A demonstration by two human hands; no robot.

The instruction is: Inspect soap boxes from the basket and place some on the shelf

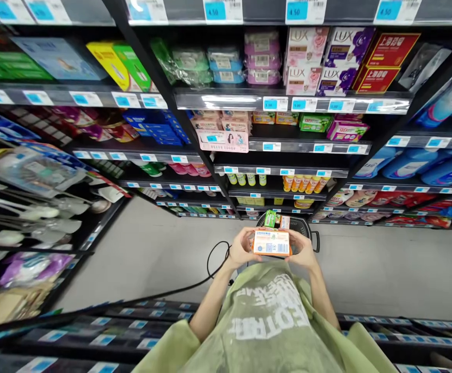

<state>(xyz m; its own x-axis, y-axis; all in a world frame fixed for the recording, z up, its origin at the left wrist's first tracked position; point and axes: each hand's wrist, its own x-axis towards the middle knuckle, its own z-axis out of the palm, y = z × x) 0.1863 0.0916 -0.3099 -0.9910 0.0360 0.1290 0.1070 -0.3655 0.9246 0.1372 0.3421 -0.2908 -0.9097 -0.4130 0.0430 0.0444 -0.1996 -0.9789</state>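
In front of my chest, an orange-and-white box (271, 243) is held level between both hands, its printed side with a barcode turned up toward me. My left hand (242, 248) is closed on the box's left end. The right end is gripped by the fingers of my right hand (303, 249). Just beyond and below the box stands a black basket (308, 228), partly hidden by it. Inside the basket, a green box (270, 218) and a pale pink-and-white box (285, 221) show past the held box.
Shelves ahead carry LUX boxes (305, 46), red boxes (387, 49) and small green boxes (315, 122). Blue bottles (412, 165) stand to the right. Kitchen utensils (50, 233) hang at the left. A black cable (171, 292) runs left from near my body above the grey floor (140, 248).
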